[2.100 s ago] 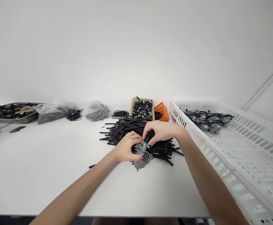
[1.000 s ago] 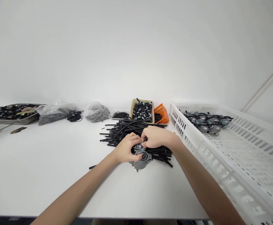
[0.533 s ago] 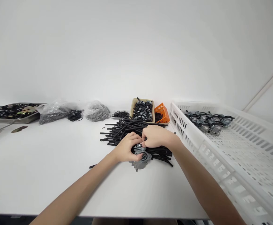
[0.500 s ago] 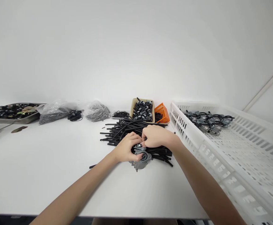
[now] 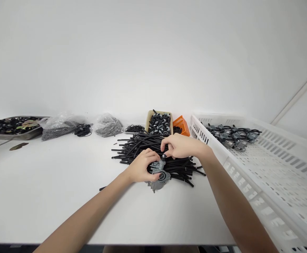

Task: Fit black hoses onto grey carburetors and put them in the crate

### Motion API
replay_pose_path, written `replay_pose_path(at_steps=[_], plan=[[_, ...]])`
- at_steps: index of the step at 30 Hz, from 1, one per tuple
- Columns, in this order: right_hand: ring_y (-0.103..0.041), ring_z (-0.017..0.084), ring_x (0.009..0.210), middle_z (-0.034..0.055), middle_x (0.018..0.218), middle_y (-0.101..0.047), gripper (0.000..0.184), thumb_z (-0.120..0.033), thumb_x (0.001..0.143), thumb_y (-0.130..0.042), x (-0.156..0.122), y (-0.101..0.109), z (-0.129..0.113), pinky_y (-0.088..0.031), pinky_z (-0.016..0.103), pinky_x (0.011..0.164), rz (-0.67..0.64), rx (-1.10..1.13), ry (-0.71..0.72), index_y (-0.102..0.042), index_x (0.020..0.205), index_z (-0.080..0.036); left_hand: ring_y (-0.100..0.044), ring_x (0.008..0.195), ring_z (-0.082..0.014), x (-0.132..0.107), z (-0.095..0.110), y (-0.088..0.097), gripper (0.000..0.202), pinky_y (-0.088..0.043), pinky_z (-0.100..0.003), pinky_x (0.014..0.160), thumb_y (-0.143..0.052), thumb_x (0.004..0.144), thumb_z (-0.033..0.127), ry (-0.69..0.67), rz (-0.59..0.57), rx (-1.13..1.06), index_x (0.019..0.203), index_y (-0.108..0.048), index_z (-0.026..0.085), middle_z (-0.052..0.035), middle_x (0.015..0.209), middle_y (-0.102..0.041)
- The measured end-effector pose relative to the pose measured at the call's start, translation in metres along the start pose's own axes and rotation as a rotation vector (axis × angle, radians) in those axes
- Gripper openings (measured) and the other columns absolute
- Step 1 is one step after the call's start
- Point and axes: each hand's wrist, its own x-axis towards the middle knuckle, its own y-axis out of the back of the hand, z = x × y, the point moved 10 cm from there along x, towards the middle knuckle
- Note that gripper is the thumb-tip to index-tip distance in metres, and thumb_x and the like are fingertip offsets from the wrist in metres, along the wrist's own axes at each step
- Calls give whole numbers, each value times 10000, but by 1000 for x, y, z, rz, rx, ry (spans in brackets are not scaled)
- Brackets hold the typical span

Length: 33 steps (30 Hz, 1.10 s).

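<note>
The grey cast-metal carburettor body (image 5: 158, 174), at the near edge of the pile of black rubber hoses (image 5: 148, 147), is gripped by the curled left hand (image 5: 141, 167). Its top fitting is pinched by the right hand (image 5: 180, 146). No writing is legible.

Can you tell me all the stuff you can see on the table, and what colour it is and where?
grey metal part: one, grey, table middle, at the near edge of the tube pile
black tubes: a big pile, black, table middle
tan box: one, tan, full of black and silver rings, behind the pile
orange basket: one, orange, right of the tan box
white crate: one, white, right side
finished grey parts: a cluster, grey with black tubes, far end of the crate
plastic bags: two, clear with grey bits, back left
metal tray: one, silver, far left, holding dark pieces
table: one, white
left hand: grips the grey metal part
right hand: pinches something small and dark at the part's top
</note>
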Motion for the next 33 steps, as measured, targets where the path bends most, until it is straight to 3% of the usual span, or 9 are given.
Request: replay_pose_path(at_steps=[6,10,14,16,22,26,33], plan=[[-590,126,594,7,731,-705,264,-128,810,-528,8,0,-17,-379,224,562,101,-19,115,-724,976,-189,-527,1011,-258,1,-2,-1,388,-418,-405,955,-666,707,396,-19,9,22,1023,-652,172,-83,1070,-679],[-643,158,609,-6,629,-690,256,-258,828,-604,4,-13,-2,-400,217,529,-120,151,96,-714,1049,-190,-527,993,-258,1,-2,-1,407,-427,-409,935,-666,714,411,-6,-8,21,1052,-666,184,-82,1068,-677],[-720,182,858,38,851,-766,368,-114,789,-567,-5,-14,4,-500,213,686,-245,366,143,-706,1125,-171,-532,1018,-253,1,-1,0,409,-417,-403,959,-667,728,410,-11,-4,-5,1066,-664,180,-81,1105,-677],[-726,182,874,50,867,-771,358,-92,793,-532,-4,-12,6,-515,218,720,-208,405,118,-717,1093,-155,-533,1022,-251,1,-1,0,397,-417,-400,966,-661,735,414,-14,0,-3,1057,-660,182,-80,1106,-677],[-640,157,645,13,675,-721,179,-265,854,-578,2,-1,-5,-409,230,540,-25,141,108,-729,840,-168,-530,1001,-254,0,-2,0,388,-432,-401,948,-643,736,421,-19,3,27,1044,-652,186,-80,1072,-676],[-608,148,625,16,684,-703,183,-313,851,-621,3,1,-6,-400,235,541,-12,105,103,-730,840,-167,-529,989,-253,0,-2,-1,403,-438,-410,944,-644,738,422,-22,1,44,1062,-651,182,-87,1095,-676],[-673,179,805,19,887,-765,195,-210,817,-643,2,1,-1,-453,235,642,-27,147,123,-787,948,-206,-548,1035,-258,0,0,1,371,-432,-408,973,-676,726,397,-19,9,26,1036,-669,193,-80,1105,-687]])
